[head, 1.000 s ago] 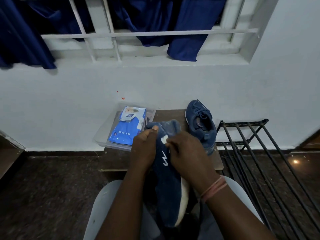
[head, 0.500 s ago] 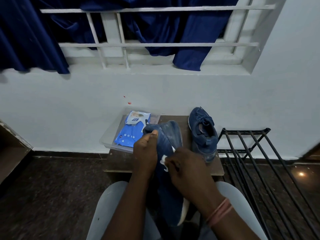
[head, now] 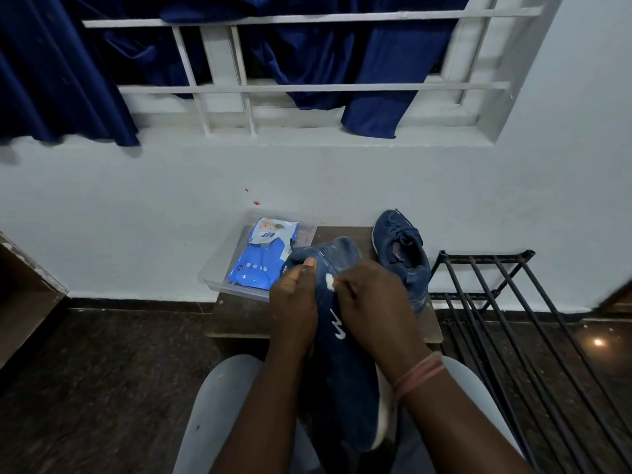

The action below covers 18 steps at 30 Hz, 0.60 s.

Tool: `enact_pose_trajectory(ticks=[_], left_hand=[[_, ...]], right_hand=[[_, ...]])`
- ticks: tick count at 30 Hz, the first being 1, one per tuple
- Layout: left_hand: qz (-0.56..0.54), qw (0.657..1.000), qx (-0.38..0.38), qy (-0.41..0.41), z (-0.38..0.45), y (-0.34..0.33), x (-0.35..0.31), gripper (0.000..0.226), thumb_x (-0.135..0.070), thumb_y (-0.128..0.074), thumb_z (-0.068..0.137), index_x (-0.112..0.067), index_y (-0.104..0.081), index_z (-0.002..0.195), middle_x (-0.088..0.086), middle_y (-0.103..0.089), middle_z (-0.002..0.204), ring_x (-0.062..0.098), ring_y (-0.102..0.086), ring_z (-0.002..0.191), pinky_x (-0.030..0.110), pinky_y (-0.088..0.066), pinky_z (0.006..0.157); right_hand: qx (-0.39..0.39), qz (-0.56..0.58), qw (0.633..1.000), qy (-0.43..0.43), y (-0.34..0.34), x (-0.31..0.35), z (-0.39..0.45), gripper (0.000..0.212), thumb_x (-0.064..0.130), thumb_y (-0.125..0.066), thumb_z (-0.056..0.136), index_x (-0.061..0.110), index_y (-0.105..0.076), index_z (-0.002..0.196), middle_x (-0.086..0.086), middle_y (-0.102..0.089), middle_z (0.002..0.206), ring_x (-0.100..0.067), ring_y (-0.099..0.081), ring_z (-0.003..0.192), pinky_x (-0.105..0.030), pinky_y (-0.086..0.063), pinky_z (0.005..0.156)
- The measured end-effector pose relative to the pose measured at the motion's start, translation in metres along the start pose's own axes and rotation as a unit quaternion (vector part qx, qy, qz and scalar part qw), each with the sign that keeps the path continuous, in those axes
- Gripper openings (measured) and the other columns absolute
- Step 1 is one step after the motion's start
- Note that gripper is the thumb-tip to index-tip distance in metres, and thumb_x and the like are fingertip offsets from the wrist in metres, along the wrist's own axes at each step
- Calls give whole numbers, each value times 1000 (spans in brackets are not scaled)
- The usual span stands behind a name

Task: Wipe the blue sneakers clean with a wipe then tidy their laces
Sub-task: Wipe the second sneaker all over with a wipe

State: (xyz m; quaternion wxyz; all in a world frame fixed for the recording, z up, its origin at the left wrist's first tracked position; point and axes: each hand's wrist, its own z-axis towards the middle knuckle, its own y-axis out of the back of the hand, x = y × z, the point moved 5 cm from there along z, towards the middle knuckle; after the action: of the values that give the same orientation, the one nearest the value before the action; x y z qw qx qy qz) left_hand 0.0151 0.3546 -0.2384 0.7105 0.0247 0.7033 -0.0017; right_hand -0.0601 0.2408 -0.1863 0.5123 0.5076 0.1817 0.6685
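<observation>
One blue sneaker (head: pixel 345 367) lies on its side across my lap, white sole to the right, dusty toe pointing away. My left hand (head: pixel 294 302) grips its upper edge, thumb on top. My right hand (head: pixel 369 302) presses a small white wipe (head: pixel 330 281) against the sneaker's side, fingers curled round it; most of the wipe is hidden. The second blue sneaker (head: pixel 403 254) stands on the small wooden table (head: pixel 239 316) at the right, laces loose.
A clear plastic tray (head: pixel 219 268) holding a blue pack of wipes (head: pixel 261 254) sits on the table's left. A black metal shoe rack (head: pixel 506 323) stands to the right. White wall, barred window and blue curtains lie ahead; a wooden unit is at far left.
My right hand has slid the wipe up the sneaker's side toward the toe. The head camera has tilted down a little. My left hand keeps its grip.
</observation>
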Motion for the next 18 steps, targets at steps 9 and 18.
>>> enact_pose_trajectory(ticks=[9, 18], left_hand=[[14, 999, -33, -1, 9, 7, -2, 47, -43, -60, 98, -14, -59, 61, 8, -62, 63, 18, -57, 63, 36, -49, 65], [18, 999, -26, 4, 8, 4, -1, 45, -30, -60, 102, -12, -59, 61, 11, -63, 64, 21, -58, 65, 36, -49, 66]], right_hand=[[47, 0, 999, 5, -1, 3, -14, 32, 19, -58, 88, 20, -57, 56, 2, -52, 62, -16, -52, 56, -29, -33, 54], [16, 8, 1000, 16, 5, 7, 2, 24, 12, -61, 85, 15, -61, 62, 1, -61, 64, -13, -52, 55, -29, -38, 51]])
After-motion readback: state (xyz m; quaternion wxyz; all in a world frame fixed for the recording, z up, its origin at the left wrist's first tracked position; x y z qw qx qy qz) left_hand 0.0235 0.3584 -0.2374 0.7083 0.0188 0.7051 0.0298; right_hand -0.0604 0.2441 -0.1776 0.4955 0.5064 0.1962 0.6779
